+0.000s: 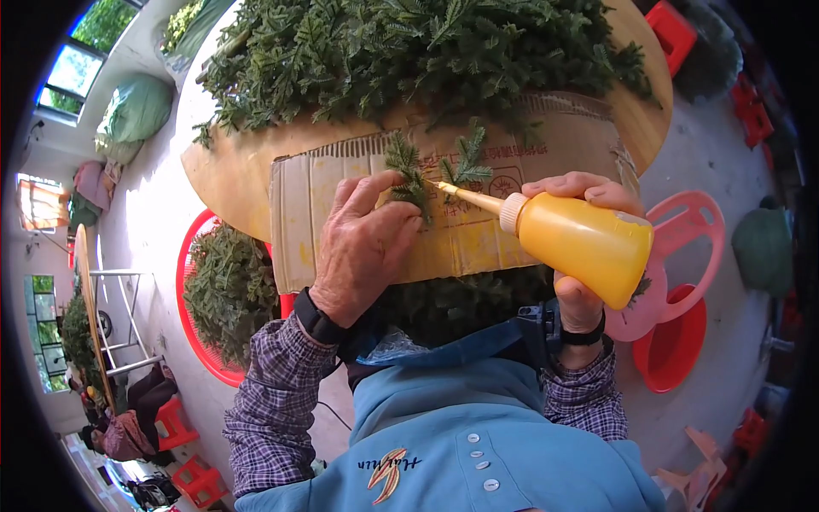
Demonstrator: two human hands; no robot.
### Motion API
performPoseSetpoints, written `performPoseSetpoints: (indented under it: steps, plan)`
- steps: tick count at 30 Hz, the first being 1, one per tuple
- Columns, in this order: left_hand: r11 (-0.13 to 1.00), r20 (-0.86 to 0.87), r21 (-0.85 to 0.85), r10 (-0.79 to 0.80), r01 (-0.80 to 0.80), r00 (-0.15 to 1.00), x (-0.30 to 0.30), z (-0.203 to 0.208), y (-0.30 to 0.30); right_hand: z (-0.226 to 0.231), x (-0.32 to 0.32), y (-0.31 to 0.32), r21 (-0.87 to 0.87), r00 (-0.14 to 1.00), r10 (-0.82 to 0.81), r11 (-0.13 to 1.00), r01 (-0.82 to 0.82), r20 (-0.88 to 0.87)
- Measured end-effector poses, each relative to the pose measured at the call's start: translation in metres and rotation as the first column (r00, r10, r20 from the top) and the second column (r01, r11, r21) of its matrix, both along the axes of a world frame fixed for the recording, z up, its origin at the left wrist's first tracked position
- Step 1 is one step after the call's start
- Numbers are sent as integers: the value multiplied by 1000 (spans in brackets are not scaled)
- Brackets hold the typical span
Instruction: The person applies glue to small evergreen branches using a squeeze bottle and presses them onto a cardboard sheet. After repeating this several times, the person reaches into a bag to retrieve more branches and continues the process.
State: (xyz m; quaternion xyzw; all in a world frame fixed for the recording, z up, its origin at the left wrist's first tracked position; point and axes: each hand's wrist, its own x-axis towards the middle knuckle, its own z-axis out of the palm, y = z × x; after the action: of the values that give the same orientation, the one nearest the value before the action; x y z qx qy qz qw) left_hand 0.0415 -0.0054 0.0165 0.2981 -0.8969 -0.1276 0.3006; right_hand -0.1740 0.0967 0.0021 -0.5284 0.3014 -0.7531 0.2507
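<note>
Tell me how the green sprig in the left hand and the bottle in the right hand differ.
The green sprig is needled and feathery; the bottle is smooth and yellow, with a pale cap and narrow nozzle. The green sprig is slim, the bottle much bulkier. The left hand pinches the green sprig; the right hand wraps around the bottle. Both are hand-held.
</note>
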Motion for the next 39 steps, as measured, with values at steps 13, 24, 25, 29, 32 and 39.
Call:
performPoseSetpoints:
  steps: [13, 24, 25, 29, 32, 39]
  plan:
    - [999, 39, 28, 45, -46, 998, -11, -6, -21, 0, -17, 13, -161, 999, -34, 987, 30, -23]
    - [959, 21, 238, 150, -150, 989, -14, -3, -17, -2, -21, 17, -160, 999, -20, 987, 25, 32]
    - [969, 21, 197, 145, -146, 989, -14, -3, -19, -2, -22, 16, -159, 999, -20, 987, 25, 33]
    - [989, 34, 76, 121, -123, 992, -16, -5, -26, 0, -24, 12, -173, 1000, -9, 985, 12, 18]
    - [996, 63, 2, 93, -94, 994, -16, -5, -27, 2, -24, 12, -163, 1000, -3, 987, 5, 16]
    - [989, 111, -24, 145, -144, 983, -13, -5, -27, 9, -15, 14, -107, 999, 7, 994, -11, -38]
